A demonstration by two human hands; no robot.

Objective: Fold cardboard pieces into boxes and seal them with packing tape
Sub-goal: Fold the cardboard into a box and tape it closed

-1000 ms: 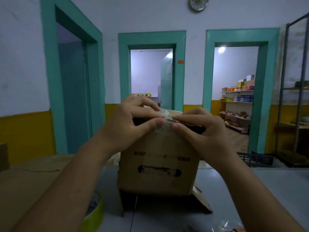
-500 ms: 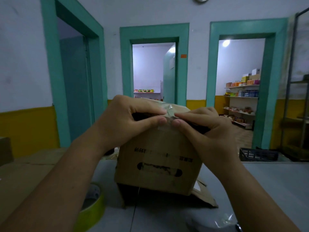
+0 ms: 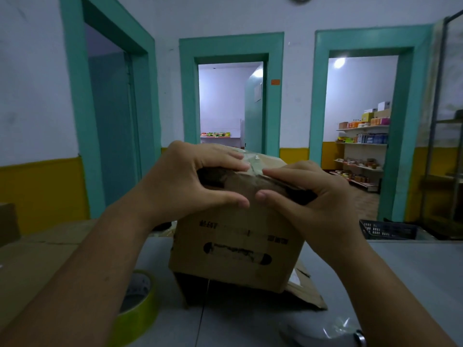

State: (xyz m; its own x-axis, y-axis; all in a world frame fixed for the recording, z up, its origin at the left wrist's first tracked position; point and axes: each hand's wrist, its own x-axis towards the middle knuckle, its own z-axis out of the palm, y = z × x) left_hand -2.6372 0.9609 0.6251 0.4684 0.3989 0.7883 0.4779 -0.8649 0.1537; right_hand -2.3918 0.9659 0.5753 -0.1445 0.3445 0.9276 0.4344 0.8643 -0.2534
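A brown cardboard box [image 3: 235, 249] with dark print on its front stands on the grey table [image 3: 413, 271], tilted a little, its bottom flaps spread beneath it. A strip of clear packing tape [image 3: 253, 160] runs across its top to the front edge. My left hand [image 3: 183, 181] and my right hand [image 3: 313, 196] clasp that top front edge. Their fingers lie on the top and their thumbs press on the front face, with the tips almost meeting at the tape. A yellow-green tape roll [image 3: 140, 304] lies on the table at the lower left, partly behind my left forearm.
Flat cardboard sheets [image 3: 37, 256] lie on the left of the table. A black plastic basket [image 3: 385, 229] sits past the table's far right. Crumpled clear plastic [image 3: 333, 329] lies at the near edge. Three teal doorways are in the wall behind.
Both thumbs have slid from the top edge down onto the box's front face. The fingers have flattened on the top. My view has dipped slightly.
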